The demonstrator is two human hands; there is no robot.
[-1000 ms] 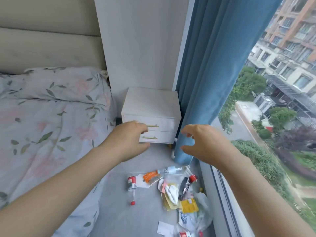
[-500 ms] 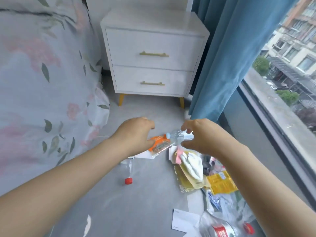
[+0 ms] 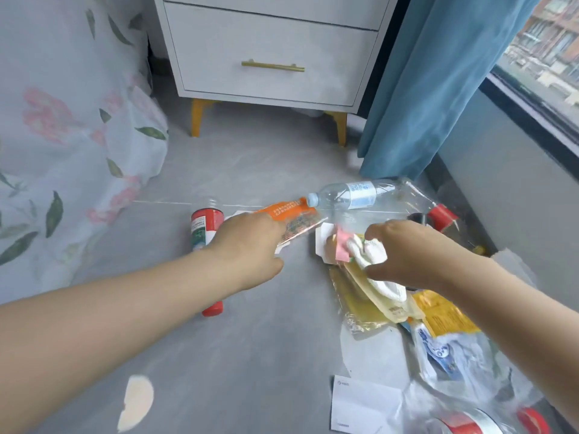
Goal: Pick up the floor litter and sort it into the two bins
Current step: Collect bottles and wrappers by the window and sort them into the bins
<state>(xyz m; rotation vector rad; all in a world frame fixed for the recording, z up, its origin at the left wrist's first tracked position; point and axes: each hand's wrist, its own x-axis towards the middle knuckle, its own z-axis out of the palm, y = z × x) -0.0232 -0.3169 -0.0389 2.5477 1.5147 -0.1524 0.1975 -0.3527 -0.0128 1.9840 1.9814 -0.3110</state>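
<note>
Litter: a loose pile is spread on the floor (image 3: 250,355) between the bed and the window wall; an orange wrapper (image 3: 289,211), a clear water bottle (image 3: 347,195), a crumpled white tissue (image 3: 371,255) with a pink slip (image 3: 341,247), yellow packets (image 3: 369,302) and a red-labelled bottle (image 3: 203,230) can be made out.
Change: the view has been brought down from the nightstand and curtain to the pile over the last second, and both hands have been lowered from mid-air onto the litter.
Left hand: the left hand (image 3: 247,249) is laid on the near edge of the orange wrapper, fingers curled; whether the wrapper is already pinched cannot be told.
Right hand: the right hand (image 3: 404,255) is closed around the white tissue, which is still resting on the yellow packets.
Meaning for the task: the first pick-ups are judged to be under way; nothing has been lifted or sorted yet.
Bins: neither bin is in view.
Surface: smooth grey flooring, with a pale scrap (image 3: 136,402) lying near the camera.
Room: a white nightstand (image 3: 269,48) with a brass handle and yellow legs is seen behind the pile, a floral bedcover (image 3: 72,120) to the left, a blue curtain (image 3: 438,83) and a window (image 3: 545,54) to the right.
</note>
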